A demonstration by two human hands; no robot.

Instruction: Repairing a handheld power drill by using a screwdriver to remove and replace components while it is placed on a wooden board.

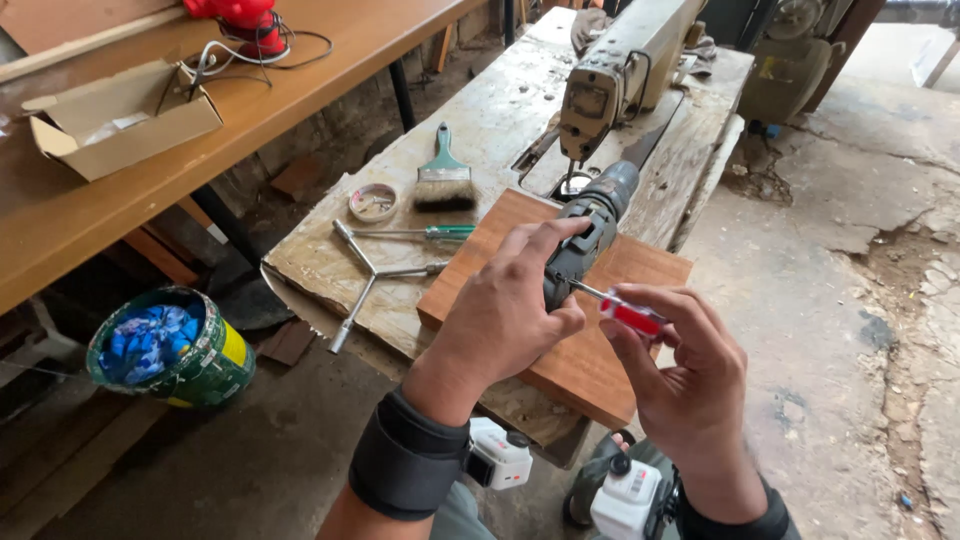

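Head view: the left hand point(510, 300) is wrapped around the body of a grey power drill point(590, 235), holding it above a wooden board point(640, 265) at the table's near edge. The drill's long axis runs away from the person, chuck toward the far edge. The right hand point(675, 370) pinches a red-handled screwdriver point(625, 310), whose tip touches the drill's right side from the near right.

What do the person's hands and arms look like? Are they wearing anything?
Both hands are bare, with no gloves. The left hand has a wide black band wrapped around its wrist, and a small white box-shaped device sits beside it. The right hand has a dark band at its wrist too, with a similar white device that has a black knob on top.
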